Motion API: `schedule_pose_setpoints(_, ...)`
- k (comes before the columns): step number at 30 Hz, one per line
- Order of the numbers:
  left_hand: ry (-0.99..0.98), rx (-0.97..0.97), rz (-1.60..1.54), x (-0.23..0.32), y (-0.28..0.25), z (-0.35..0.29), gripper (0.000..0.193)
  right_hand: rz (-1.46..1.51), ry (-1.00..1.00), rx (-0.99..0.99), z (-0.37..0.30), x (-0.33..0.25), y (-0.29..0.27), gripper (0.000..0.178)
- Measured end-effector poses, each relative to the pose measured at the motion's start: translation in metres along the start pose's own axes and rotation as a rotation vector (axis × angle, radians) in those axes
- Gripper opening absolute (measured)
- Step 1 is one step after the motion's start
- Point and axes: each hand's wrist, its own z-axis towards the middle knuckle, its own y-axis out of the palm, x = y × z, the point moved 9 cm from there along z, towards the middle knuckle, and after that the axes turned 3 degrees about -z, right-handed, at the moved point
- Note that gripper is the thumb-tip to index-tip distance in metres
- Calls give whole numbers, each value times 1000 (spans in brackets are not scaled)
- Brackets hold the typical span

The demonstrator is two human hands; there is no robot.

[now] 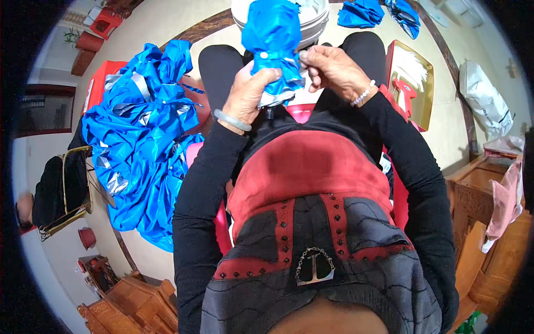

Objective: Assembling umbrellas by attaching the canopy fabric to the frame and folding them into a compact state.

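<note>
A folded blue umbrella (271,29) stands over my lap, its silver lining and a short black end showing at the bottom. My left hand (245,92) is wrapped round its lower part, with the thumb lying across the front. A blue strap (281,55) with a white button crosses the cloth above that thumb. At the umbrella's right side, my right hand (338,72) pinches the strap's end between thumb and forefinger. The fingertips partly cover what they hold. To my left lies a large heap of loose blue umbrellas (150,145) with silver undersides.
Beyond my knees stands a white tub (318,22), partly behind the umbrella. More blue umbrellas (360,14) lie on the floor at the far right. On the right is a gold-lined box (425,114) holding white strips and a red tool (404,92). Carved wooden furniture (473,195) stands nearer.
</note>
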Motion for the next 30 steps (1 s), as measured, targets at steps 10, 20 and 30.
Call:
schedule_pose_setpoints(10,545,275,985,34,24,-13,61,-3,60,225,13,25,-4,19)
schedule_pose_setpoints(20,29,-104,-171,-16,31,2,68,50,-294,-27,11,-1,6,32)
schedule_pose_setpoints(30,-89,-169,-239,-20,35,-2,54,-912,-564,210,-1,-38,-1,27)
